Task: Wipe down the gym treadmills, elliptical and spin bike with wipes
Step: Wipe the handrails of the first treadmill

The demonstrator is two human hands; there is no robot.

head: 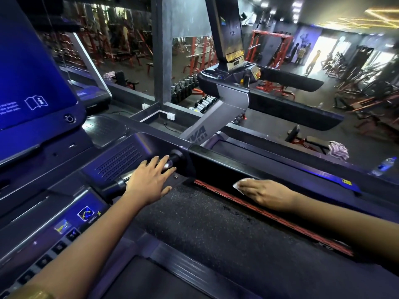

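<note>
Treadmill console at far left, its screen lit blue. The left hand lay on the short grip bar, fingers straight and spread apart, curled round nothing. The right hand pressed a white wipe against the inner face of the black side rail, fingers straight and close together over it. A neighbouring treadmill stood beyond; a water bottle showed at far right.

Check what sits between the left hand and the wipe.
Head view: nothing loose. Between left hand and wipe runs only the treadmill's black side rail, with the red strip starting just below it.
</note>
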